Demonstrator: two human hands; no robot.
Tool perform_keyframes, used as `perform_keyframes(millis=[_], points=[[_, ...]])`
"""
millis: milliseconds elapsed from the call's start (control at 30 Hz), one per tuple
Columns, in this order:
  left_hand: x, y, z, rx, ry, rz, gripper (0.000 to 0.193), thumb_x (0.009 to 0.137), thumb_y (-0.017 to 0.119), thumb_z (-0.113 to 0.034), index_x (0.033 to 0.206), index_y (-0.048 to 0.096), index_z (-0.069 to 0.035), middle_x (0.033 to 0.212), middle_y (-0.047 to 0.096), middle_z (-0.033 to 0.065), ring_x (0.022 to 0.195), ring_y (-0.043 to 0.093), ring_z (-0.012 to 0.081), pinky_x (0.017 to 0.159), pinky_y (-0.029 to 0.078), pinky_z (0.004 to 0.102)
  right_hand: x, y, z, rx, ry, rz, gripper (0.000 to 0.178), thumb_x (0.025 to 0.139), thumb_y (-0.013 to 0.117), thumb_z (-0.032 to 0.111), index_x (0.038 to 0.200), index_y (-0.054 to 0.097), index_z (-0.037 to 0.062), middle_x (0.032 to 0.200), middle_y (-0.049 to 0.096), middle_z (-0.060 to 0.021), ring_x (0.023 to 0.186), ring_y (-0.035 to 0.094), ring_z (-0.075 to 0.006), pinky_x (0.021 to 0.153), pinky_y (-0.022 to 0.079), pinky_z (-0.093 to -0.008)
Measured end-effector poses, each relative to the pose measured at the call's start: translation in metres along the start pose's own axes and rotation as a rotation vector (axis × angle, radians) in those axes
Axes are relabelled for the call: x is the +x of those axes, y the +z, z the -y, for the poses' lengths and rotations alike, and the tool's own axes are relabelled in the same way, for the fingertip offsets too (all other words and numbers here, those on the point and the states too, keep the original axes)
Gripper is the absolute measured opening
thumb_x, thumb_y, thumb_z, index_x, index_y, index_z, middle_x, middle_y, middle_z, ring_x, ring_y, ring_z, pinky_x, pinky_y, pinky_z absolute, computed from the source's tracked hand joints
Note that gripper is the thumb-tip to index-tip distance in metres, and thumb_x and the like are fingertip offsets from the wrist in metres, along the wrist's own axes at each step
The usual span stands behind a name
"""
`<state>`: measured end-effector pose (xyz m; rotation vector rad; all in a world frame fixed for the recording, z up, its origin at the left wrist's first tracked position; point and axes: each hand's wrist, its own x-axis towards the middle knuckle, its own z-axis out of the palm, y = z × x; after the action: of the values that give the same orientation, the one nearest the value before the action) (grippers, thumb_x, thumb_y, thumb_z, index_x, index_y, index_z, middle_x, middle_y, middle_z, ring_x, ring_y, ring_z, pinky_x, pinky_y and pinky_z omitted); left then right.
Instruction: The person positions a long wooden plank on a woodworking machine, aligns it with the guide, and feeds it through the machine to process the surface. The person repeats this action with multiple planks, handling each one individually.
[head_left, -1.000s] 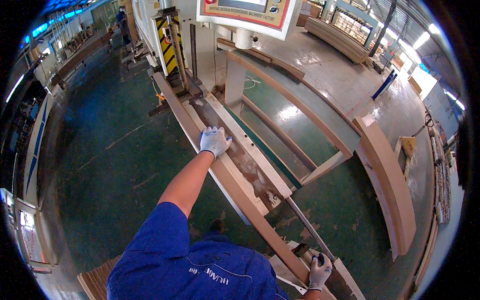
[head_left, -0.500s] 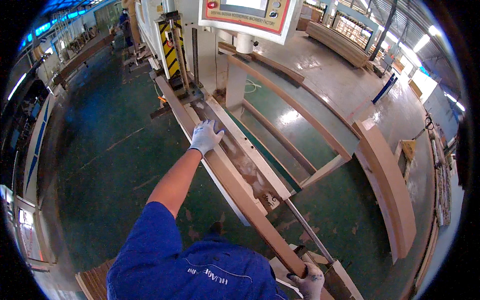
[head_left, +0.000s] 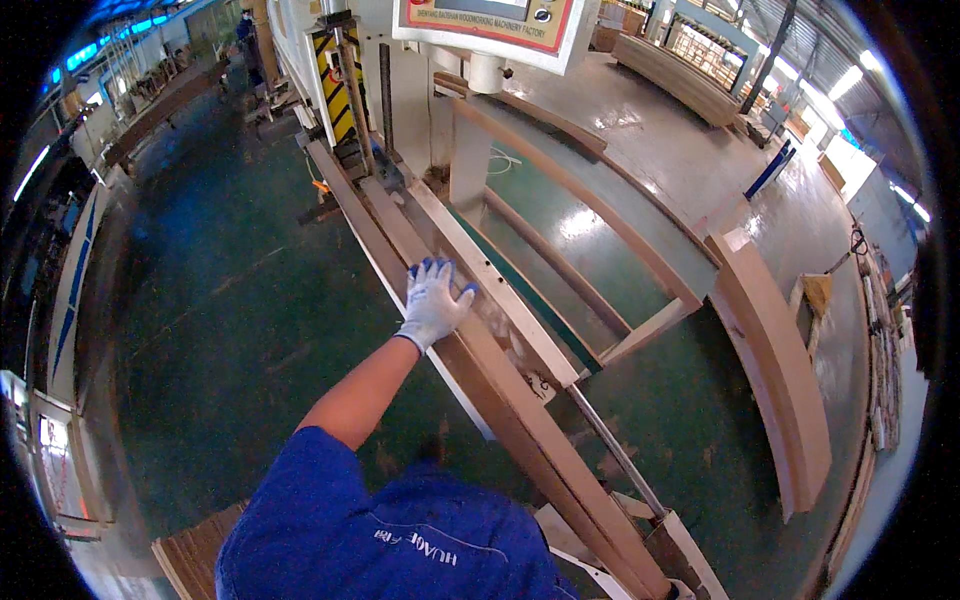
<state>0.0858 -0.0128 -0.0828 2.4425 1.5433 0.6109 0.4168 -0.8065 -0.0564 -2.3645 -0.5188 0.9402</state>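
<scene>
"What's new at the machine?"

"Where one long board showed, the right board now lies beside the left board, nearer the white rail; the sideways shift seems well along"

"And the hands?"

"Left hand spread on the right board; right hand barely visible by its near end, grip I can't tell"

R hand was mostly cut off at btm edge, grip unclear, while L hand hid a bit of the board under it, ctrl panel got cropped up top, & far person was too small to make out.
</scene>
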Motion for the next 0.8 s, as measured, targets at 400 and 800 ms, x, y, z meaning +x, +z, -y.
perform_keyframes(millis=[400, 800], points=[[0.038, 0.014, -0.014, 0.065, 0.015, 0.131, 0.090, 0.102, 0.057, -0.057, 0.161, 0.036, 0.008, 0.169, 0.031, 0.0294, 0.159, 0.025, 0.0468, 0.131, 0.019, 0.0556, 0.019, -0.003, 0.010, 0.038, 0.022, 0.000, 0.060, 0.090, 0.084, 0.025, 0.142, 0.060, 0.0084, 0.125, 0.069, -0.0140, 0.112, 0.066, -0.0268, 0.091, 0.057, -0.0402], [0.080, 0.026, 0.008, 0.175, 0.029, -0.017, 0.082, 0.102, 0.059, -0.055, 0.150, 0.045, 0.010, 0.157, 0.045, 0.0318, 0.148, 0.039, 0.0487, 0.124, 0.032, 0.0555, 0.046, 0.039, 0.160, 0.056, 0.017, -0.235, 0.062, 0.080, 0.086, 0.027, 0.134, 0.066, 0.0039, 0.125, 0.072, -0.0186, 0.116, 0.069, -0.0348, 0.101, 0.055, -0.0458]])
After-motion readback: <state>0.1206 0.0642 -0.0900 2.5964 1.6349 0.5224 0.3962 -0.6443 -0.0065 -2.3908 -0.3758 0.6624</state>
